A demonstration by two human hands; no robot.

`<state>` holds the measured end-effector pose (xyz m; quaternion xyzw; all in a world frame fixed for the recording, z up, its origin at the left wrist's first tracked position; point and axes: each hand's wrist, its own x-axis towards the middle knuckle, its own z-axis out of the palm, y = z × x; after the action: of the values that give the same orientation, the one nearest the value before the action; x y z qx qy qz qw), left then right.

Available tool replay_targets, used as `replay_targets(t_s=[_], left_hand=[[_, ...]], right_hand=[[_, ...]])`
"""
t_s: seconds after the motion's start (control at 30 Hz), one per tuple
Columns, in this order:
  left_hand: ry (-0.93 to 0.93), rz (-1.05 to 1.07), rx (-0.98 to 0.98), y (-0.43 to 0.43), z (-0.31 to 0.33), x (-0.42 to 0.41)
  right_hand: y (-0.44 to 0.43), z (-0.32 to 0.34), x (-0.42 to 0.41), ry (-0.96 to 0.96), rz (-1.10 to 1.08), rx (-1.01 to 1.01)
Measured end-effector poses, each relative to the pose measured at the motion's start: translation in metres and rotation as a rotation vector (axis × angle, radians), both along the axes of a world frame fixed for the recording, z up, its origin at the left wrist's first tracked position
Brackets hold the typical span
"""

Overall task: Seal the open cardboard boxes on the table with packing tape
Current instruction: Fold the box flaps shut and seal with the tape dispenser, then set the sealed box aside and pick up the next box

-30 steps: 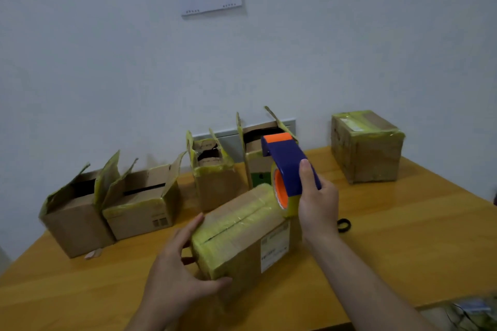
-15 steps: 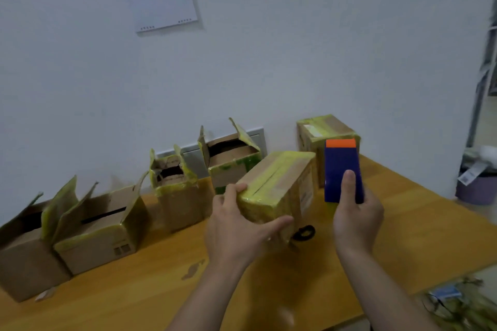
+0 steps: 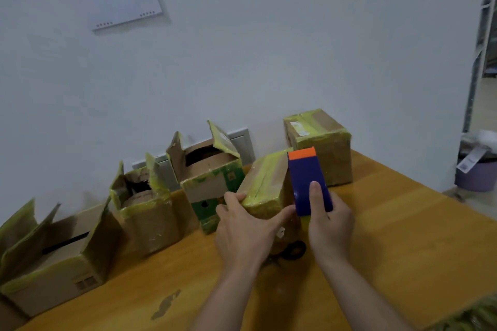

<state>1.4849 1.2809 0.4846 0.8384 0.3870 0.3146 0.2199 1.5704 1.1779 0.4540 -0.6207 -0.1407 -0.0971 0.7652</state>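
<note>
Your left hand [image 3: 242, 231] holds the taped box [image 3: 266, 185] tilted above the worktop [image 3: 403, 236], with the fingers [image 3: 234, 197] curled over its left edge and the thumb across its near face. Your right hand [image 3: 329, 226] grips the blue-and-orange tape dispenser [image 3: 306, 183] with the index finger laid up its back; the dispenser sits against the box's right side. A sealed box [image 3: 320, 148] stands just beyond your right fingers. Three open boxes [image 3: 145, 204] stand to the left of your left fingers, flaps up. A black ring [image 3: 294, 250] lies below, between your hands.

Held box [image 3: 265, 183] now nearer sealed box [image 3: 322, 142]
</note>
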Motion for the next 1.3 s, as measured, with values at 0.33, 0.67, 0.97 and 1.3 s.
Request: replay_targets(t_s=[0.33, 0.67, 0.97, 1.3], left_hand=[[0.079, -0.045, 0.011, 0.007, -0.019, 0.015], [0.375, 0.045, 0.395, 0.025, -0.018, 0.048], [0.321, -0.021, 0.476, 0.03, -0.009, 0.089], [0.236, -0.402, 0.199, 0.056, -0.02, 0.097]], right_hand=[[0.012, -0.024, 0.022, 0.027, 0.02, -0.011], [0.013, -0.041, 0.039, 0.076, -0.037, 0.051], [0.016, -0.045, 0.042, 0.018, 0.003, 0.012], [0.017, -0.046, 0.042, -0.011, 0.044, -0.024]])
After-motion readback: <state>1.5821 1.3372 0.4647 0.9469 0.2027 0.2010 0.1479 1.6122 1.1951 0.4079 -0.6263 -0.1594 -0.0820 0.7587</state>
